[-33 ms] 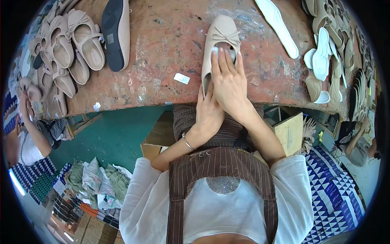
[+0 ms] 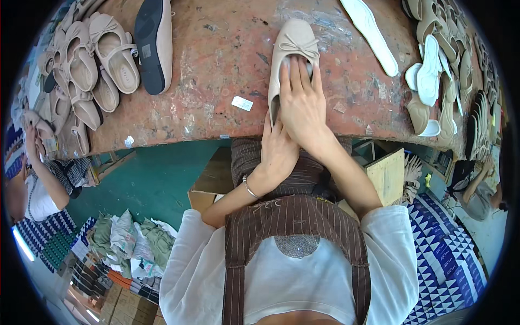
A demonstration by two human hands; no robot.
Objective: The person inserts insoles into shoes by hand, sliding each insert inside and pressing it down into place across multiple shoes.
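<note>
A beige ballet flat [image 2: 295, 39] with a bow lies on the worn reddish table in front of me, toe pointing away. My left hand [image 2: 277, 151] holds it at the heel, thumb and fingers around the back end and partly hidden. Over it crosses my right hand [image 2: 304, 111], fingers stretched forward and reaching into the shoe's opening. The fingertips are hidden under the toe part. Something whitish shows inside beside the fingers; I cannot make out what it is.
A strapped pile of beige shoes [image 2: 81, 70] sits at the left, beside a shoe with its dark sole [image 2: 151, 51] showing. A white insole [image 2: 374, 40] lies at the right, near more insoles [image 2: 428, 73] and shoes. A small white label [image 2: 242, 103] lies left of my hands. People work at both sides.
My right hand's fingers have slid slightly farther forward into the shoe, covering more of the whitish thing. My left hand stays at the heel.
</note>
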